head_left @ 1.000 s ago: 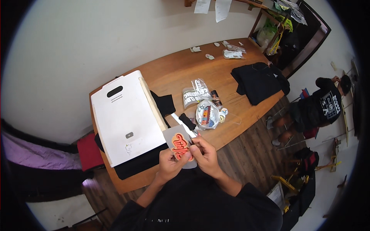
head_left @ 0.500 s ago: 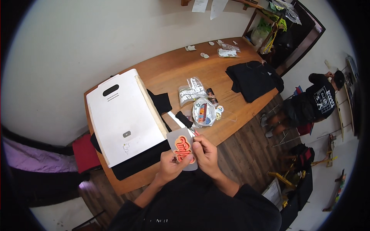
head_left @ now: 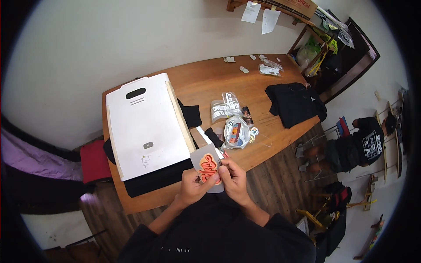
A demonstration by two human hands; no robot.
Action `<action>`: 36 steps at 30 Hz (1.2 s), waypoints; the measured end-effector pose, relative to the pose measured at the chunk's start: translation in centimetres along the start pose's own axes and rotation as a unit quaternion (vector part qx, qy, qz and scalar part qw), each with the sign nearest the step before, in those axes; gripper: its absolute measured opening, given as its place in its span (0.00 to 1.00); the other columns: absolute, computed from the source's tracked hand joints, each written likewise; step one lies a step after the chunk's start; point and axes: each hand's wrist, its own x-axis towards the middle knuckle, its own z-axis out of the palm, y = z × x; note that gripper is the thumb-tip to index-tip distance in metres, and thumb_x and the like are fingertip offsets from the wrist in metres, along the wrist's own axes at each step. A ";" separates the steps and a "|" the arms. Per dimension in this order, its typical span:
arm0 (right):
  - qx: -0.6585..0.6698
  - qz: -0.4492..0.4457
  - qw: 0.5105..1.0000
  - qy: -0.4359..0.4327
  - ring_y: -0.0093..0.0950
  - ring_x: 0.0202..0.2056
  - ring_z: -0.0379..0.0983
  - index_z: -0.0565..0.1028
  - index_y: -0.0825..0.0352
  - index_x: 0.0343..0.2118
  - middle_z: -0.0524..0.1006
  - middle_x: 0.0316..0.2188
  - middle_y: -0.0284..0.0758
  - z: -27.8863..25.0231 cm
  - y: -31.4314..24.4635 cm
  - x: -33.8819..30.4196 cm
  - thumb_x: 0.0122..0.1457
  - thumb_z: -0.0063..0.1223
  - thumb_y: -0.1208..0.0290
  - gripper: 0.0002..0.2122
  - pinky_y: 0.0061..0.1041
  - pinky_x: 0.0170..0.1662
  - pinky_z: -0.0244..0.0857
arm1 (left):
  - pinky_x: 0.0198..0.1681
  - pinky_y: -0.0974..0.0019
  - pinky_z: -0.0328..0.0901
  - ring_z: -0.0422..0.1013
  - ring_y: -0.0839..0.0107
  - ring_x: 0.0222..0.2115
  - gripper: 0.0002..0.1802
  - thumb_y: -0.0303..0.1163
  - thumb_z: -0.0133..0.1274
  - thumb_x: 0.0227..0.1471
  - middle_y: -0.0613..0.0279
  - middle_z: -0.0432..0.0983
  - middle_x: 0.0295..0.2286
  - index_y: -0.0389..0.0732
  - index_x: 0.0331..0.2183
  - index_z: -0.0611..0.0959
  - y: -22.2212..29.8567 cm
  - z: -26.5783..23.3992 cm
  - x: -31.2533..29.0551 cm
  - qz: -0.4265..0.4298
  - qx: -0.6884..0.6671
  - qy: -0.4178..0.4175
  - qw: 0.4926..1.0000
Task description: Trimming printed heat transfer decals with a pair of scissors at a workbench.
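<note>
Close in front of me, a small grey sheet (head_left: 199, 152) with red and cream lettering is held up between both hands. My left hand (head_left: 192, 187) grips its left side, thumb lying over the lettering. At the right edge, my right hand (head_left: 234, 179) pinches the sheet with thumb and fingers. Just beyond the right fingers shows a bit of something red (head_left: 226, 154); its kind is mostly hidden. On the table behind the sheet are a rolled black cloth (head_left: 213, 137) and a round clear plastic packet (head_left: 237, 131) with coloured prints.
A large white board (head_left: 144, 127) with a dark oval slot lies over black fabric (head_left: 162, 179) on the wooden table (head_left: 197, 79). Folded black clothing (head_left: 294, 105) rests at the right end, paper scraps (head_left: 269, 69) at the back. Another person (head_left: 355, 142) stands to the right.
The view has tilted, so the table and wall things sit differently in it. Both hands keep hold of the sheet, nearly in place. The other person's arm and head have shifted.
</note>
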 end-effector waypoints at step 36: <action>0.047 0.013 0.995 -0.087 0.11 0.26 0.57 0.69 0.72 0.33 0.66 0.24 0.24 -2.0 0.0 4.0 0.62 0.41 0.72 0.08 0.11 0.28 0.53 | 0.25 0.78 0.64 0.68 0.85 0.24 0.07 0.26 0.56 0.48 0.64 0.76 0.23 0.31 0.30 0.79 -0.6 3.2 -0.1 0.017 0.062 0.111 0.992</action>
